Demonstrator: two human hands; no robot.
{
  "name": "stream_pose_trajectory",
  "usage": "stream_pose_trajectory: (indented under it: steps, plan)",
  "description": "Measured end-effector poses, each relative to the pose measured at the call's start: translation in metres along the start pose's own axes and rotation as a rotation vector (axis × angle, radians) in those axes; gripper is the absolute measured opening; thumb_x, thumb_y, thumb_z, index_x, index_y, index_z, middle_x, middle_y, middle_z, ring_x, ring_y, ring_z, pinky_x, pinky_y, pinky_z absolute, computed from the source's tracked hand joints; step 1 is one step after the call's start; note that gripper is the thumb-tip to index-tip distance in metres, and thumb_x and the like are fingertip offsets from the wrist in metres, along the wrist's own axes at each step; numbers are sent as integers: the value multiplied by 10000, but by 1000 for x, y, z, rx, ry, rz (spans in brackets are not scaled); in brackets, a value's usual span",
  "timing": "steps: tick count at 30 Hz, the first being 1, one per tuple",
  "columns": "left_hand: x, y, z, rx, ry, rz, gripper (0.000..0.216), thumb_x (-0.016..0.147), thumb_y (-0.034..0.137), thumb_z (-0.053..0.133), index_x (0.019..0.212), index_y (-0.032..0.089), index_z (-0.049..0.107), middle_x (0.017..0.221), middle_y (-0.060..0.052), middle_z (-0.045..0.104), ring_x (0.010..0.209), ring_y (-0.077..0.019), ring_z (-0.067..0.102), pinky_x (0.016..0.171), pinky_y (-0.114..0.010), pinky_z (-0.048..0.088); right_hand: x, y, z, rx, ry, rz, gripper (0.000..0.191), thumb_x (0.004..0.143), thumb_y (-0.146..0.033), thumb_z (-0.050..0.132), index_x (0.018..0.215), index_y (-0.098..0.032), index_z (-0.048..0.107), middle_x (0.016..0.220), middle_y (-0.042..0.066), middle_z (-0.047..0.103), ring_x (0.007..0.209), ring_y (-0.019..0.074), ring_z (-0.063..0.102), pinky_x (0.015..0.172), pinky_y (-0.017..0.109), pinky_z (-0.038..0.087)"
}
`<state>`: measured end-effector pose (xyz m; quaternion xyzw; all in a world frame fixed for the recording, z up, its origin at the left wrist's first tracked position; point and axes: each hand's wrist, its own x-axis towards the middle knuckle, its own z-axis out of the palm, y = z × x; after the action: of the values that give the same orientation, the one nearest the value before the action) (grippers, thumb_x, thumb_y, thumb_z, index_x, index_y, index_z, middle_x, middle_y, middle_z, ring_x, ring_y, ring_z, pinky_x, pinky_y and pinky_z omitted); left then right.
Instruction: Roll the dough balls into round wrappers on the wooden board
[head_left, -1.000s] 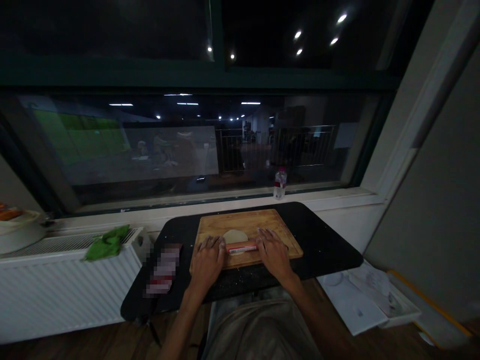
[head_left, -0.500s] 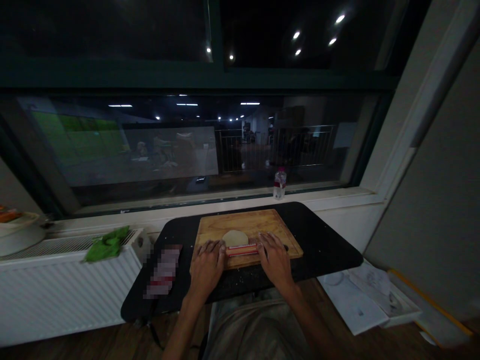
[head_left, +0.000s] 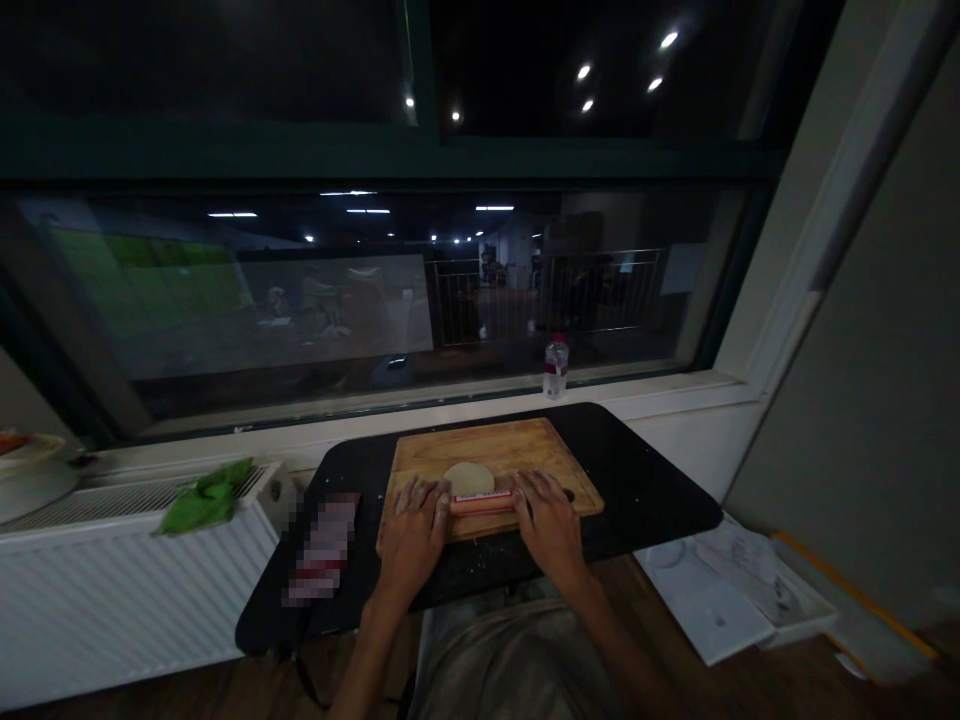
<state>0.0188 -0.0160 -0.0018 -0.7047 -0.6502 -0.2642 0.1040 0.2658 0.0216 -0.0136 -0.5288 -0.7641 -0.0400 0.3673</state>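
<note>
A rolling pin (head_left: 482, 502), orange-red with a pale printed strip along it, lies crosswise near the front of the wooden cutting board (head_left: 517, 440). My left hand (head_left: 417, 515) grips its left end, and my right hand (head_left: 541, 508) has hold of the right end. Both sets of fingers curl over the pin and cover its tips. Just behind the pin rests a flat round piece of dough (head_left: 469, 477). The pin touches or overlaps the dough's near edge; which of the two I cannot tell.
The board lies on a small black table (head_left: 645, 480) dusted with white specks. A blurred packet (head_left: 324, 550) is at its left. Beyond stand a water bottle (head_left: 556, 367) on the sill and a green cloth (head_left: 204, 497) on the radiator (head_left: 135, 590). An open white box (head_left: 750, 590) lies at right.
The rolling pin has turned, so its printed strip now sits at the upper side. The hands keep their hold on the ends. The whole view has shifted slightly.
</note>
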Motion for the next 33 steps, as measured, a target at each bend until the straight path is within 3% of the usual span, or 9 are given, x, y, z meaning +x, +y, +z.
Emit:
stream_pose_trajectory:
  steps: [4, 10, 15, 27, 33]
  plan:
    - [9, 1, -3, 18, -40, -3, 512, 1163, 373, 325, 1455, 268, 732, 1513, -53, 731, 1543, -329, 511, 1303, -566, 402, 13, -3, -1, -17, -18, -5, 457, 1153, -298, 412, 1423, -183, 763, 1446, 109, 756, 1490, 311, 552, 1288, 483, 412]
    - [14, 0, -7, 37, -73, 8, 506, 1166, 405, 323, 1474, 287, 707, 1532, -55, 717, 1490, -319, 546, 1254, -539, 440, 27, -7, -4, -14, -50, 6, 428, 1144, -279, 420, 1311, -211, 807, 1341, 109, 791, 1338, 292, 630, 1210, 429, 462]
    - [20, 0, -10, 49, -88, 15, 514, 1172, 413, 311, 1434, 264, 727, 1491, -84, 738, 1443, -321, 584, 1213, -540, 470, 36, -9, -6, -68, -105, 17, 410, 1146, -278, 427, 1276, -204, 809, 1328, 112, 793, 1326, 293, 629, 1174, 409, 463]
    - [57, -1, -10, 167, -150, 0, 502, 1145, 379, 331, 1404, 242, 740, 1427, -142, 755, 1318, -357, 653, 1125, -549, 505, 73, -10, 3, -243, -197, 74, 436, 1153, -327, 437, 1113, -179, 845, 1201, 149, 832, 1252, 306, 688, 1064, 409, 494]
    - [76, -4, -10, 173, -215, -8, 463, 1140, 359, 349, 1406, 224, 704, 1379, -184, 748, 1298, -343, 658, 1094, -531, 515, 102, -5, 11, -263, -258, 49, 412, 1144, -309, 452, 1171, -183, 843, 1251, 136, 827, 1227, 284, 716, 1040, 367, 510]
